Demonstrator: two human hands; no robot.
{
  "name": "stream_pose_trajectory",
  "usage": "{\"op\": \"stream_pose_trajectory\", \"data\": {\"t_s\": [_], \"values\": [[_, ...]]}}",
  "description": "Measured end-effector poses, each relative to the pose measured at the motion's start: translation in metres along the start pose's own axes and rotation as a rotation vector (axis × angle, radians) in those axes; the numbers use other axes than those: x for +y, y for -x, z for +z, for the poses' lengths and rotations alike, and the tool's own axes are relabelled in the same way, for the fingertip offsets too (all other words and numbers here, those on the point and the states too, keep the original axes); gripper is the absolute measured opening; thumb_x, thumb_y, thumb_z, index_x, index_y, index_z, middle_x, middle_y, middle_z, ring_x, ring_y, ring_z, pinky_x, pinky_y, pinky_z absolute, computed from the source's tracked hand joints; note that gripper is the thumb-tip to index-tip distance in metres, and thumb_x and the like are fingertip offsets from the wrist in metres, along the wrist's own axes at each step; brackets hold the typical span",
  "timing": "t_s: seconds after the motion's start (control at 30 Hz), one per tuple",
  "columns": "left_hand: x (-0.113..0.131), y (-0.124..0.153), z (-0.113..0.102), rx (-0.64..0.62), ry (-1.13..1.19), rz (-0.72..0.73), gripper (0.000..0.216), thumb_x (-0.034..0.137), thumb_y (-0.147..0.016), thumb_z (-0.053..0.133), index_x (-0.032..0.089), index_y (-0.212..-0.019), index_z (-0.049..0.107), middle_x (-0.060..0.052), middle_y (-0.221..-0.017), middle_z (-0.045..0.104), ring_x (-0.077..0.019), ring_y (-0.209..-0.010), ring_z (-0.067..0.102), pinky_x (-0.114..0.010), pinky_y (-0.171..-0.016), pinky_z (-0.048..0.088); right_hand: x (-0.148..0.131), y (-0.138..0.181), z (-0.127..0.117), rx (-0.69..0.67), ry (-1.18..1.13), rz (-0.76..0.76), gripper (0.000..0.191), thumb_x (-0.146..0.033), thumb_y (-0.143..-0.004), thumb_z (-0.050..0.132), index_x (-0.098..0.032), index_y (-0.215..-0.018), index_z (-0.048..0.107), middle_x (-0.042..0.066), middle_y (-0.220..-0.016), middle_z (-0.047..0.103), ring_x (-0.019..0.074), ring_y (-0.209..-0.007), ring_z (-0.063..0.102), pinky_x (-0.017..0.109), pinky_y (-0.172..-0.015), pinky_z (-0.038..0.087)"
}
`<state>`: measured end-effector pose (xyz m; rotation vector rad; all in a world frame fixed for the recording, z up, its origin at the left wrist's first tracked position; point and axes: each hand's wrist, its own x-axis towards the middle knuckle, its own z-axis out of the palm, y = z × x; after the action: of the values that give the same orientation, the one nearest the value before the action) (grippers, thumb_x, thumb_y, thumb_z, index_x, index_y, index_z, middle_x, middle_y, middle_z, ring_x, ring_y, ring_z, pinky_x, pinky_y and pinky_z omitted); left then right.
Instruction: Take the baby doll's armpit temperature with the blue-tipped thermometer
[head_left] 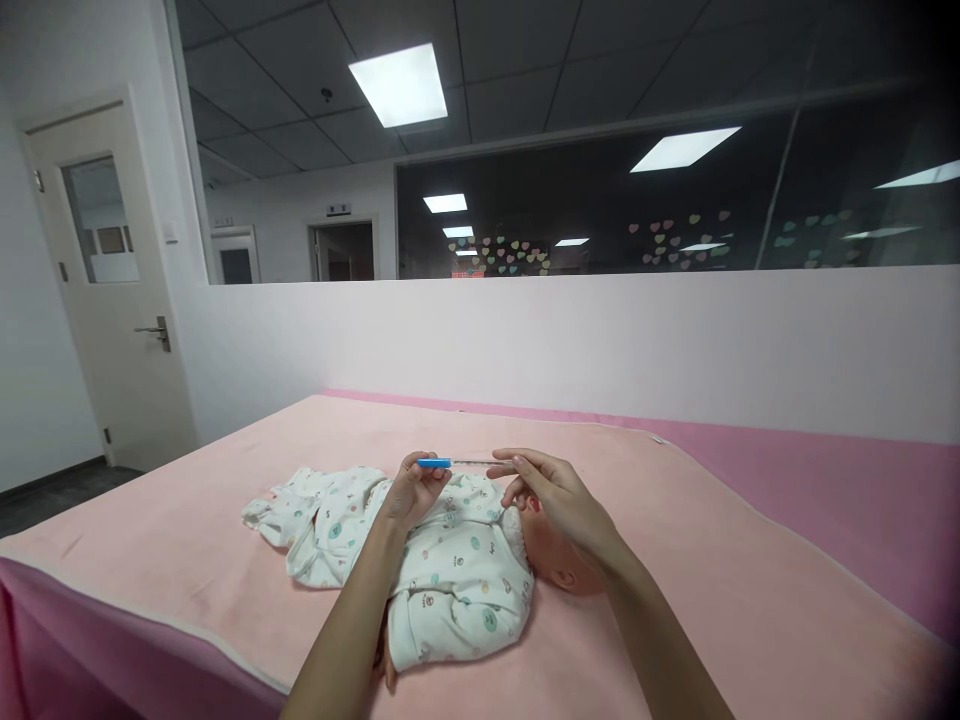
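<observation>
My left hand is closed on the blue end of a thin glass thermometer, held level above a baby doll. My right hand pinches the clear end between thumb and fingers. Below them the doll, in a white printed suit, lies on its back with its head to the right. Its head is partly hidden behind my right hand and forearm. One small doll hand sticks out of the near sleeve.
A peach-pink cover lies over the padded table, with a darker pink border at the back and right. Behind it stands a white half-wall under a long window. A door is at the left.
</observation>
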<state>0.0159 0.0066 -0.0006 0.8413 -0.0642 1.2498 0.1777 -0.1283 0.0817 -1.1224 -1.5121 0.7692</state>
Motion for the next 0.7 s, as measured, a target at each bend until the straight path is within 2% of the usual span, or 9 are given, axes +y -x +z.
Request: {"op": "stream_pose_trajectory", "data": {"t_s": [0.2, 0.47, 0.6, 0.7], "values": [[-0.002, 0.000, 0.001, -0.043, 0.029, -0.021, 0.021, 0.025, -0.048, 0.080, 0.022, -0.064, 0.067, 0.003, -0.061, 0.059, -0.0069, -0.057, 0.048, -0.025, -0.064, 0.042, 0.000, 0.000, 0.009, 0.077, -0.073, -0.048, 0.036, -0.046, -0.076, 0.051, -0.016, -0.095, 0.060, 0.006, -0.083, 0.063, 0.0097, -0.057, 0.055, 0.024, -0.054, 0.042], [-0.004, 0.001, 0.000, -0.072, -0.052, -0.049, 0.025, 0.027, -0.048, 0.080, 0.022, -0.068, 0.067, 0.002, -0.061, 0.060, -0.0077, -0.059, 0.050, -0.028, -0.069, 0.041, 0.000, -0.001, 0.014, 0.124, -0.064, -0.042, 0.038, -0.046, -0.074, 0.053, -0.014, -0.093, 0.061, 0.008, -0.081, 0.064, 0.0107, -0.056, 0.055, 0.025, -0.055, 0.045], [-0.004, 0.000, 0.005, -0.081, -0.177, -0.103, 0.031, 0.030, -0.047, 0.079, 0.020, -0.074, 0.068, 0.002, -0.060, 0.060, -0.0092, -0.062, 0.053, -0.028, -0.071, 0.041, 0.004, 0.026, -0.001, 0.284, 0.062, -0.065, 0.036, -0.045, -0.074, 0.054, -0.015, -0.092, 0.063, 0.009, -0.084, 0.065, 0.0147, -0.068, 0.059, 0.025, -0.061, 0.047], [-0.005, 0.001, 0.015, -0.039, -0.509, -0.149, 0.027, 0.030, -0.057, 0.073, 0.016, -0.079, 0.068, -0.002, -0.068, 0.064, -0.0114, -0.068, 0.056, -0.026, -0.071, 0.042, 0.023, 0.065, -0.019, 0.383, 0.183, -0.010, 0.034, -0.046, -0.071, 0.056, -0.018, -0.089, 0.065, 0.006, -0.080, 0.067, 0.0166, -0.071, 0.061, 0.023, -0.063, 0.049]]}}
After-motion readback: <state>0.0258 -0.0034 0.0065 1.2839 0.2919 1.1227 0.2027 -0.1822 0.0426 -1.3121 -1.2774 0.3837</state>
